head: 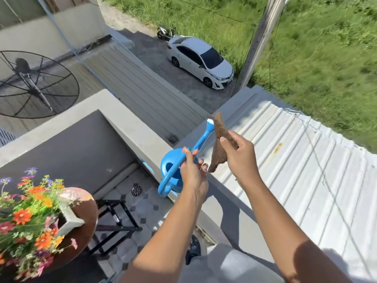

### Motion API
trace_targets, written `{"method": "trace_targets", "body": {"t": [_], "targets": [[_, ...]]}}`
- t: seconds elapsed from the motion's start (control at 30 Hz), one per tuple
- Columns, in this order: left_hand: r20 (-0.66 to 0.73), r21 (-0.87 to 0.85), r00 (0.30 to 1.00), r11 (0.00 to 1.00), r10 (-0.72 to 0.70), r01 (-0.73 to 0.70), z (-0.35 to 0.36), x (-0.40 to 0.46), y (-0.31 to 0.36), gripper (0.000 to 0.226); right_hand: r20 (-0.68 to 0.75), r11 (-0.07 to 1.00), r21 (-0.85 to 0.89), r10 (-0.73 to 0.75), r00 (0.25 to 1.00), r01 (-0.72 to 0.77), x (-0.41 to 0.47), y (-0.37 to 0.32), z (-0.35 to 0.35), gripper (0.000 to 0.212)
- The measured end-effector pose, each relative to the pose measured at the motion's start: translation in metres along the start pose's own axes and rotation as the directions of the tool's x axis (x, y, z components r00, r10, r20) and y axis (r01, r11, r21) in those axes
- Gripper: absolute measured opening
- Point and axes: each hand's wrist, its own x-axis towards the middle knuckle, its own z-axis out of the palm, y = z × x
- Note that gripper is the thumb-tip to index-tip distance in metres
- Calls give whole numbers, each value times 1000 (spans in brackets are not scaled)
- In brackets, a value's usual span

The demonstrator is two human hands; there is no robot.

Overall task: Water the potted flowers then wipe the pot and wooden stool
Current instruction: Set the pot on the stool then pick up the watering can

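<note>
My left hand point(192, 170) grips the handle of a blue watering can point(173, 170), held over the balcony wall's ledge with its spout pointing up and away. Just right of the can, my right hand point(240, 158) pinches a brown cloth point(219, 148) that hangs stiffly. At the lower left, colourful flowers point(26, 217) fill a grey square pot point(70, 218). The pot stands on a round wooden stool point(85, 223) with black legs. Both hands are well to the right of the pot and above it.
A grey balcony wall point(130, 127) runs diagonally past the stool. A tiled floor with a drain point(136, 190) lies below. Beyond the wall are a corrugated white roof point(295, 160), a white car point(201, 61), a satellite dish point(34, 84) and grass.
</note>
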Motion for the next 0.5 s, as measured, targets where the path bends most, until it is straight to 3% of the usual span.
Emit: {"method": "trace_targets", "body": {"t": [0.13,0.27,0.5], "targets": [[-26,92,992,989,122,-119,-7,3,7,21,68,1000,10,-15,998,14,5,-1,10,21],[-76,343,957,908,280,-239,-39,6,41,43,139,999,17,-33,990,31,2,-13,30,21],[-36,541,940,797,341,-268,-114,10,117,39,309,1000,12,-12,951,8,-20,-23,99,24]]}}
